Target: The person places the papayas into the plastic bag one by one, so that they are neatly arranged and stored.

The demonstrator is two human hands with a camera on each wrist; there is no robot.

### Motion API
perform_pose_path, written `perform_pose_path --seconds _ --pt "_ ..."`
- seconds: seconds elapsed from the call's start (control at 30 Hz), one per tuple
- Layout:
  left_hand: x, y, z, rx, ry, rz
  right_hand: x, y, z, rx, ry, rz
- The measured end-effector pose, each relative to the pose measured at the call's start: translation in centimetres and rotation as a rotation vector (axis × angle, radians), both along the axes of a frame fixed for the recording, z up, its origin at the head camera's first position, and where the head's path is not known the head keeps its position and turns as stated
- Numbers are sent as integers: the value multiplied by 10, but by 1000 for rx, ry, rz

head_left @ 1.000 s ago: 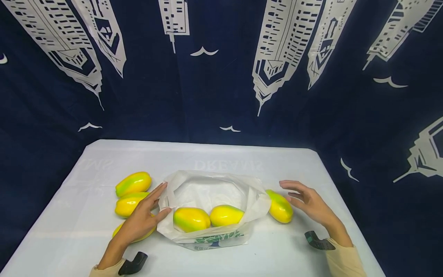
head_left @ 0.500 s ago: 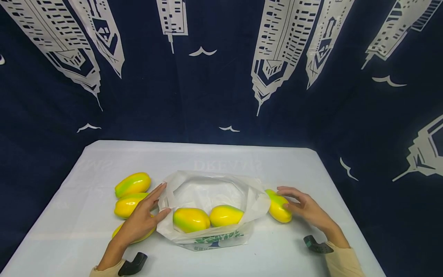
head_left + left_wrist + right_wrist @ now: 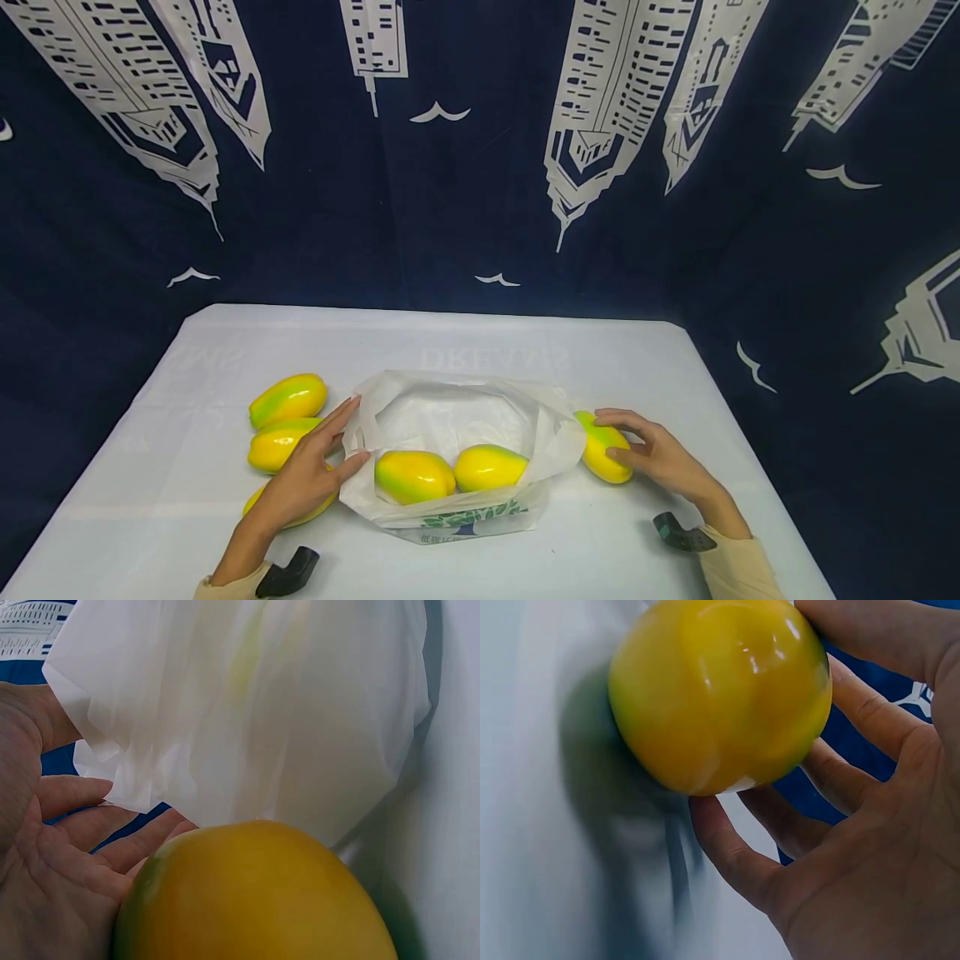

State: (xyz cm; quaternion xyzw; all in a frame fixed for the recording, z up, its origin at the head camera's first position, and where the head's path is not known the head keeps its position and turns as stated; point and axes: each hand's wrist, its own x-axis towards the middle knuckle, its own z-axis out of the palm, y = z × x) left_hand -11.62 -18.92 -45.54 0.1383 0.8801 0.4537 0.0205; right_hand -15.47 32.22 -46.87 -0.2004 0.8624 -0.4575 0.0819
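Observation:
A white plastic bag point(image 3: 558, 433) with green leaf print lies with its mouth spread wide, and two glossy yellow-green mangoes point(image 3: 415, 477) sit inside. My left hand point(image 3: 306, 473) rests against the bag's left rim, fingers extended. Under that hand lies another mango point(image 3: 255, 900), partly hidden in the head view. At the bag's right side my right hand point(image 3: 667, 458) holds a mango point(image 3: 606, 454) between thumb and fingers. In the right wrist view the thumb lies at one side of this mango point(image 3: 720, 697), the fingers around the other.
Two more mangoes, an upper one point(image 3: 288, 400) and a lower one point(image 3: 281, 444), lie left of the bag, beside the left hand. The white-covered table point(image 3: 645, 358) meets a dark blue cloth point(image 3: 450, 208) printed with white buildings.
My right hand has moved left onto the mango beside the bag and its thumb and fingers have closed around it. The left hand, bag and other mangoes have kept their places.

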Motion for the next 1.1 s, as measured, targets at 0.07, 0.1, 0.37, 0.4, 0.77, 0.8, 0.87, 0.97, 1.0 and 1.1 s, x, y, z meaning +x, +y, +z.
perform_pose_path --seconds 0.07,0.1,0.37,0.4,0.77,0.8,0.87,0.97,1.0,1.1 --pt "0 0 0 1 0 0 0 0 0 4 -4 -2" --pt "0 0 0 1 0 0 0 0 -1 8 -1 0" --pt "0 -1 0 2 -2 -1 2 2 -2 37 -52 -30" --pt "0 -1 0 0 -2 -1 2 2 -2 42 -61 -33" --pt "-1 0 0 -4 -6 -1 4 4 -2 76 -132 -60" --pt "-1 0 0 -3 -5 -1 4 5 -2 81 -130 -64" --pt "-1 0 1 -2 -5 0 4 6 -2 88 -126 -71" --pt "-1 1 1 -5 -5 -1 4 8 0 92 -115 -79" --pt "-1 1 1 -6 -5 -1 4 9 0 92 -113 -81" --pt "-2 1 1 -9 -2 -2 4 11 3 81 -119 -86"
